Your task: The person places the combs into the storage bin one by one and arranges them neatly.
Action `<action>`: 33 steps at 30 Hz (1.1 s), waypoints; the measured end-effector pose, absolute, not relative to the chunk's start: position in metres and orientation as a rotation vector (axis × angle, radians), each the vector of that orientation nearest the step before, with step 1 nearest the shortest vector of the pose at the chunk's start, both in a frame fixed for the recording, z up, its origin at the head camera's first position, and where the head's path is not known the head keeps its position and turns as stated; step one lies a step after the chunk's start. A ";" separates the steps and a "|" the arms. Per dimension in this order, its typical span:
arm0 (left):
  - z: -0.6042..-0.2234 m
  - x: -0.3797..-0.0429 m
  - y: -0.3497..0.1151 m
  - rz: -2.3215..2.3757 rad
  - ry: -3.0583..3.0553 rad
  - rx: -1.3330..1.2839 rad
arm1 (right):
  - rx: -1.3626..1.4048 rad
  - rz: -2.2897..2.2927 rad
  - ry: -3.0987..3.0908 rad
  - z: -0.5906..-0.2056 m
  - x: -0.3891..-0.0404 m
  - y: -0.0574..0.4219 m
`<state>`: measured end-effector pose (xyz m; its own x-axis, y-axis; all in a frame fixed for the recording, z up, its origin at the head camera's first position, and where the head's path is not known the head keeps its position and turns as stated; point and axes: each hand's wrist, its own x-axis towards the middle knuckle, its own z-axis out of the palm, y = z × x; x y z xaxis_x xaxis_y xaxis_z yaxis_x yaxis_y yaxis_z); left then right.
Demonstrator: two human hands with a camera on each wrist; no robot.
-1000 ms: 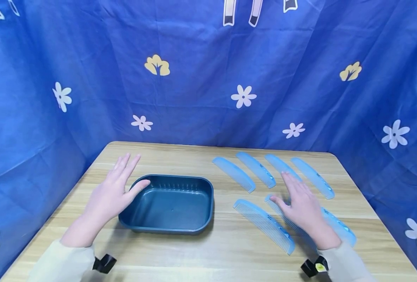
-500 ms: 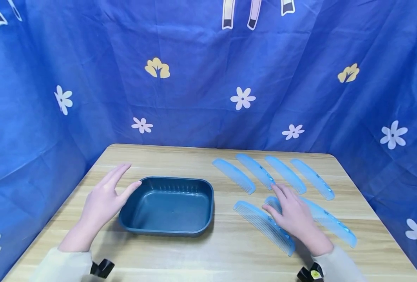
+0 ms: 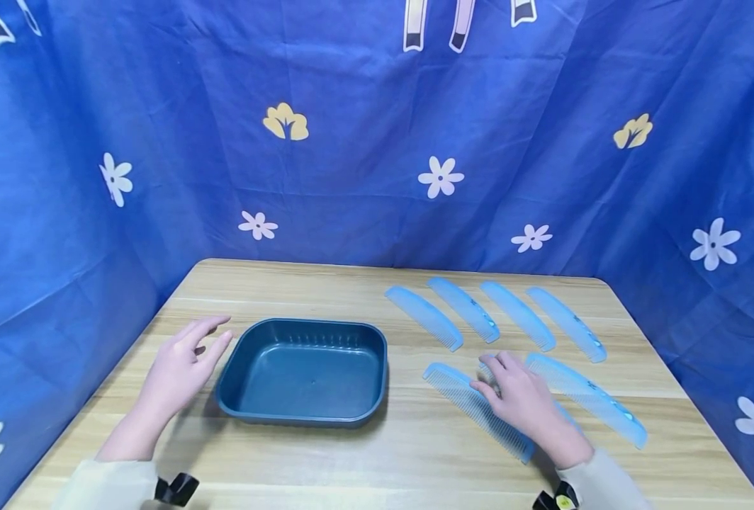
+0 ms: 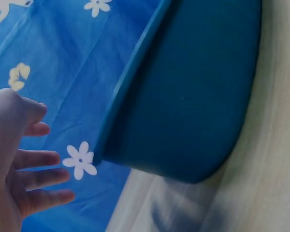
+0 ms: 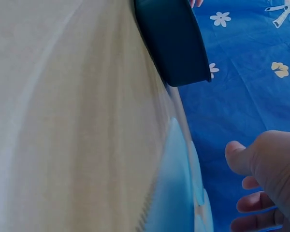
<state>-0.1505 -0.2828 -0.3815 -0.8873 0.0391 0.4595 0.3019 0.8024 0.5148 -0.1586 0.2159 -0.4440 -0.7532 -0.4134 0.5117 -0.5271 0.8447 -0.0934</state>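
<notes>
My right hand [image 3: 522, 400] hovers low over the middle comb [image 3: 568, 418] of the front row, covering most of it. Its fingers are loosely bent, and in the right wrist view nothing shows between thumb and fingers. On its left lies a light blue comb [image 3: 473, 405], teeth toward the front left; a third comb [image 3: 587, 398] lies on its right. My left hand [image 3: 176, 372] is held beside the left end of a dark teal plastic tub [image 3: 300, 418], fingers relaxed and holding nothing. No combs lie inside the tub.
Farther back, several matching combs lie slanted in a row, the leftmost comb [image 3: 424, 317] nearest the tub. They rest on a wood-grain table [image 3: 326, 467]. Blue flowered cloth [image 3: 364, 142] hangs behind the table and along both sides.
My right hand has moved left and toward me, down over the middle front comb, uncovering the back row. My left hand has drawn back from the tub's rim, its fingers bending more.
</notes>
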 end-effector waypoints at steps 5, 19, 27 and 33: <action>-0.390 -0.151 -0.290 -0.907 -2.572 -0.263 | 0.727 0.322 -2.547 -0.448 -0.158 0.215; -0.406 -0.147 -0.299 -1.095 -2.668 -0.112 | 0.671 0.296 -2.761 -0.455 -0.152 0.212; -0.419 -0.148 -0.303 -1.279 -2.696 -0.187 | 0.641 0.284 -2.841 -0.458 -0.149 0.213; -0.426 -0.149 -0.306 -1.458 -2.664 -0.217 | 0.638 0.272 -2.842 -0.458 -0.149 0.212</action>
<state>-0.1494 -0.3056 -0.4256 -0.9852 0.0780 0.1525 0.1705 0.5326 0.8290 -0.1491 0.2117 -0.4583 -0.8825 -0.3990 0.2489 -0.4389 0.8888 -0.1316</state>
